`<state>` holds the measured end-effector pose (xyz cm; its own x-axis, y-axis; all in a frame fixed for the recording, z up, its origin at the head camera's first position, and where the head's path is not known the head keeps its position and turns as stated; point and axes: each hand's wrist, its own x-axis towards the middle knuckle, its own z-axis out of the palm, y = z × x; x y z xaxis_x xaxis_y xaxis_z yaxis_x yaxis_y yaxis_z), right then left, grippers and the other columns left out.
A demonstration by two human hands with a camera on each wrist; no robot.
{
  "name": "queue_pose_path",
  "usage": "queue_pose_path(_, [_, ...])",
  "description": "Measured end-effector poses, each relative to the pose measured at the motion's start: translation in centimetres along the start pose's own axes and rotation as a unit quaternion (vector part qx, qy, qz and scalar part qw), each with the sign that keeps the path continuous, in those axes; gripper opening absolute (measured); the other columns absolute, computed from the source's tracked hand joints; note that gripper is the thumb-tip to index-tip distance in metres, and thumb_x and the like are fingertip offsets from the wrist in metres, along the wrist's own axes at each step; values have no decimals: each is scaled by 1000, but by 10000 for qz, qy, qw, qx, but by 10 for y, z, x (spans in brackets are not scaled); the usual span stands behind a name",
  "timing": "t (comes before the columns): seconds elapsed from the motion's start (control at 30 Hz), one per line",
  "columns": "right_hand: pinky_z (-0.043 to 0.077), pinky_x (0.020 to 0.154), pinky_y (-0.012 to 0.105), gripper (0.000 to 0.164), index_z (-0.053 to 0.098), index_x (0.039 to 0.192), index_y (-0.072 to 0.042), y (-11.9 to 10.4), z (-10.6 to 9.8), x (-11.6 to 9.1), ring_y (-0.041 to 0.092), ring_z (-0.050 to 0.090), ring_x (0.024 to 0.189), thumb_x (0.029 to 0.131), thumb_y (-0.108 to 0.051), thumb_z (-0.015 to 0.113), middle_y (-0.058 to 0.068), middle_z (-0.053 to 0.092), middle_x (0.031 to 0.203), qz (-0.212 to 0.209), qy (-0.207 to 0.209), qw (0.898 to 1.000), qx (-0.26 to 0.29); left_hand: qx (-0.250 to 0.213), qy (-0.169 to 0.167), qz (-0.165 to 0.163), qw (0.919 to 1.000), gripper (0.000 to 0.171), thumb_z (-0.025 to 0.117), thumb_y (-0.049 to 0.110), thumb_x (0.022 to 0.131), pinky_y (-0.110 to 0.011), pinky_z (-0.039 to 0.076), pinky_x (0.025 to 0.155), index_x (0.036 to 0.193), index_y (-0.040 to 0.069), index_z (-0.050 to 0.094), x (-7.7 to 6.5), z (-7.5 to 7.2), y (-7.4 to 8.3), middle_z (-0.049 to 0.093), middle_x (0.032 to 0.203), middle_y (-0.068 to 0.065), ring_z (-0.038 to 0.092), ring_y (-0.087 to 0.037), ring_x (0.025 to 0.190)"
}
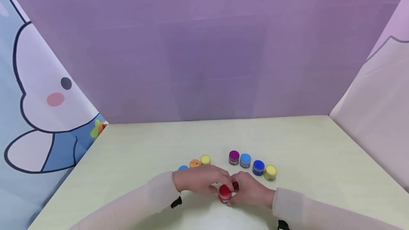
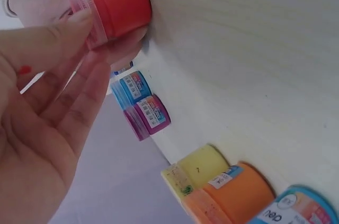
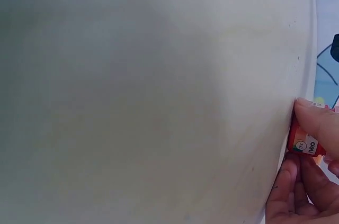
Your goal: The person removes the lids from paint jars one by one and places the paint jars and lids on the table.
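Observation:
A small red paint jar (image 1: 225, 193) with a clear-edged lid stands on the table between my two hands. My left hand (image 1: 202, 179) pinches its lid, the thumb lying across the lid's rim in the left wrist view. From the other side my right hand (image 1: 252, 190) grips the jar's body, its thumb low by the tabletop. In the right wrist view the labelled side of the red jar (image 3: 304, 140) shows under the right thumb. Part of the jar is hidden behind the fingers.
Behind the right hand stand purple (image 1: 234, 157), light blue (image 1: 245, 160), dark blue (image 1: 258, 167) and yellow (image 1: 270, 172) jars. Beyond the left hand are yellow (image 1: 205, 159), orange (image 1: 194, 163) and blue (image 1: 183, 168) jars, partly covered. A purple backdrop (image 1: 211, 52) rises at the table's far edge.

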<state>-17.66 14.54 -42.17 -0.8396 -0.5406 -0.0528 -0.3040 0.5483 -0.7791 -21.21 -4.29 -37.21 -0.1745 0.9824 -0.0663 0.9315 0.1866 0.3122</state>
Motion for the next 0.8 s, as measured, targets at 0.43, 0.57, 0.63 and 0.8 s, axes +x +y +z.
queue_pose_path(0.43, [45, 63, 24, 29, 65, 86, -13, 2, 0, 1, 7, 50, 64, 63, -16, 81, -12, 60, 73, -254, 114, 9996, -59, -104, 347, -711, 9968, 24, 70, 22, 79, -8, 38, 67, 102, 15, 65, 6, 2, 6, 57, 88, 12, 49, 4, 75])
queue_pose_path(0.57, [45, 63, 24, 28, 65, 85, -13, 3, 0, 0, 8, 50, 64, 62, -15, 81, -10, 59, 72, -251, 94, 9996, 37, -155, 565, -1279, 9901, 21, 71, 28, 77, -10, 38, 60, 95, 18, 66, 7, 5, 10, 53, 78, 15, 46, 2, 67])
queue_pose_path(0.63, [45, 63, 24, 29, 65, 86, -14, 3, 1, 0, 8, 50, 64, 62, -14, 81, -10, 59, 73, -246, 58, 9996, 103, -199, 634, -1454, 9871, 18, 72, 28, 76, -11, 38, 59, 92, 19, 66, 7, 7, 12, 52, 74, 16, 45, 1, 65])
queue_pose_path(0.8, [46, 64, 24, 26, 66, 87, -16, 3, 1, 0, 8, 51, 65, 65, -15, 80, -10, 60, 73, -318, 15, 9993, 173, -391, 773, -1766, 9805, 16, 72, 27, 75, -14, 39, 57, 87, 20, 66, 7, 9, 15, 51, 70, 16, 44, 0, 62])
